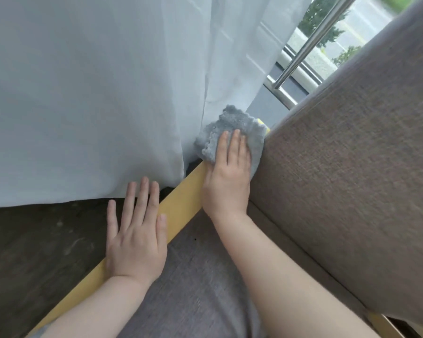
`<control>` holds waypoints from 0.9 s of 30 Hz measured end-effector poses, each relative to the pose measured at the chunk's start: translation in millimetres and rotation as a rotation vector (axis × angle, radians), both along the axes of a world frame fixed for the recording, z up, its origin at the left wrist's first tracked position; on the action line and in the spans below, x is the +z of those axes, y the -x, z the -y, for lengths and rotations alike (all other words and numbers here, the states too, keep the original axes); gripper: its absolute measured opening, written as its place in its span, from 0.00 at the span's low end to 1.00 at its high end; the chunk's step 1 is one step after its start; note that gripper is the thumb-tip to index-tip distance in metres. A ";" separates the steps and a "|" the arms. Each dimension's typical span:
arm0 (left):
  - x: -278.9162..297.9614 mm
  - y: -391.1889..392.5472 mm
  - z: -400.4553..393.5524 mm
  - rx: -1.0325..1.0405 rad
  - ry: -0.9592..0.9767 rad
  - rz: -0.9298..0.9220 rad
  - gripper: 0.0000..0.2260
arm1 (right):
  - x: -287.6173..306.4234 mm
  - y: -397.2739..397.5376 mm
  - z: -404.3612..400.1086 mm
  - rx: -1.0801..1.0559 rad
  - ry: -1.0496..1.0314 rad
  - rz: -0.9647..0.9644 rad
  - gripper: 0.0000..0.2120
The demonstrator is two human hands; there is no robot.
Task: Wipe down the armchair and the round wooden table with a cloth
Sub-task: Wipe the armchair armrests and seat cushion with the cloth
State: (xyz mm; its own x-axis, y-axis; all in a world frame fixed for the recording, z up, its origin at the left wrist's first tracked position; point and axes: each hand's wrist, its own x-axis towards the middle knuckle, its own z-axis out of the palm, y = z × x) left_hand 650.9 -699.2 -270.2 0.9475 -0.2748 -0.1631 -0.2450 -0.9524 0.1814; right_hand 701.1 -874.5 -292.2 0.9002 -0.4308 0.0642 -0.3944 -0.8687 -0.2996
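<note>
Grey fleecy cloth with scalloped edge (pixel 226 132): lies bunched at the far end of the yellow wooden armrest rail (pixel 181 206), where the rail meets the upholstered back cushion. A small yellow patch shows at the cloth's right edge, against the cushion. The right hand (pixel 227 176) lies flat on top of the cloth, fingers straight and together, pressing it down onto the rail; the cloth spreads out beyond the fingertips and to their left, and its lower part is hidden under the palm.

Left hand (pixel 136 235): released, fingers straight and slightly spread, palm resting on the nearer stretch of the same rail, well short of the cloth; fingertips reach over the rail's outer edge towards the curtain.

Armchair, brown-grey woven fabric: back cushion (pixel 347 167) rises at right, just beside the right hand; seat cushion (pixel 200 276) lies between the two forearms.

White sheer curtain (pixel 95 93): hangs just beyond the rail, its hem above dark carpet (pixel 39 252).

Metal rail (pixel 313 42) and window: upper right, behind the curtain's edge.
</note>
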 end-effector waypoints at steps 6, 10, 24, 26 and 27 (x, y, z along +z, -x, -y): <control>3.2 0.4 -0.5 -0.122 0.073 0.016 0.24 | 6.2 -53.0 13.6 -0.146 -0.016 -0.106 0.32; 2.7 2.6 -1.7 -0.143 0.100 -0.008 0.24 | 3.1 -34.6 -15.6 -0.227 -0.047 -0.014 0.30; 0.7 12.3 -25.1 0.003 0.251 -0.004 0.25 | 15.4 83.3 -18.3 0.588 -0.155 0.069 0.24; 2.0 35.7 -55.1 0.117 0.172 -0.038 0.25 | 14.2 63.3 11.1 0.497 -0.127 0.029 0.30; 3.6 51.2 -71.5 0.180 0.119 -0.062 0.26 | 14.3 50.2 18.6 0.374 -0.139 0.009 0.32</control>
